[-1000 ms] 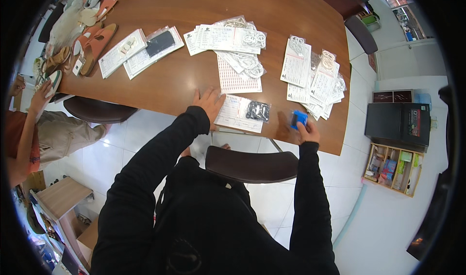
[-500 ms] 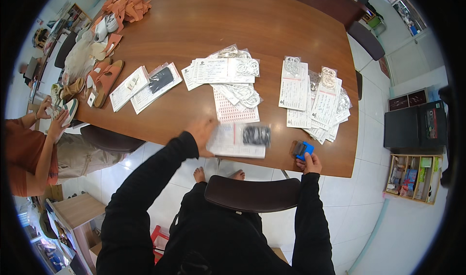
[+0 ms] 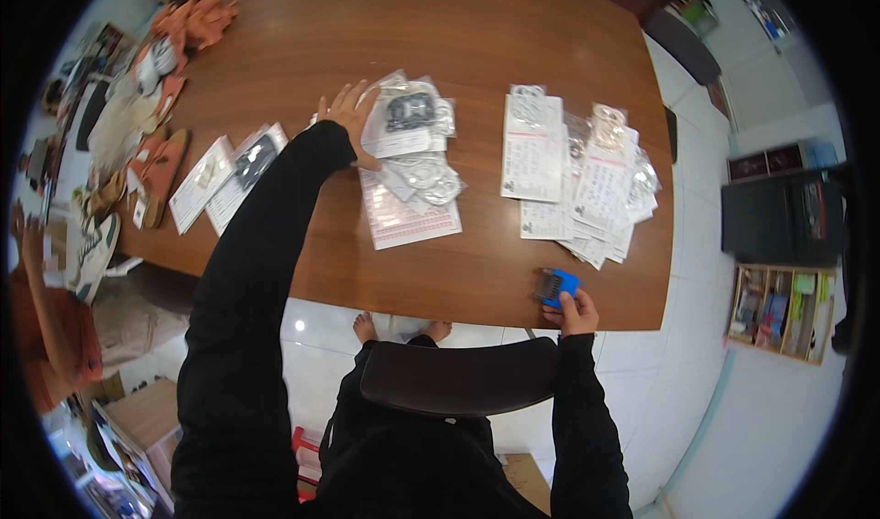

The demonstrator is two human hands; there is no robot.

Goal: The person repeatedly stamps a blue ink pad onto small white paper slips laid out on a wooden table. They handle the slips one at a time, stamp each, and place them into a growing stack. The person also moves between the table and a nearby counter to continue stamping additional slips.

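Observation:
My left hand (image 3: 348,116) reaches over the table with its fingers spread, at the left edge of the middle pile. Topmost there is a clear bag of black cord (image 3: 410,113) with a white card. White cords in clear bags (image 3: 429,180) lie under it, over a sheet of small red-printed labels (image 3: 412,228). By the table's front edge, my right hand (image 3: 576,314) is closed on a blue stamp (image 3: 557,287) with a dark end. Beyond the stamp lies a pile of white cards with bagged cords (image 3: 600,185), pale ones among them.
Left of the middle pile are cards with bagged samples (image 3: 203,182). Sandals (image 3: 165,178) and orange scraps (image 3: 197,22) line the table's left side. A person in an orange top (image 3: 55,336) is at the far left. A dark chair (image 3: 458,377) stands before me.
My left hand has moved away from the front edge to the middle pile. The bag of black cord now lies on that pile. My right hand still holds the stamp.

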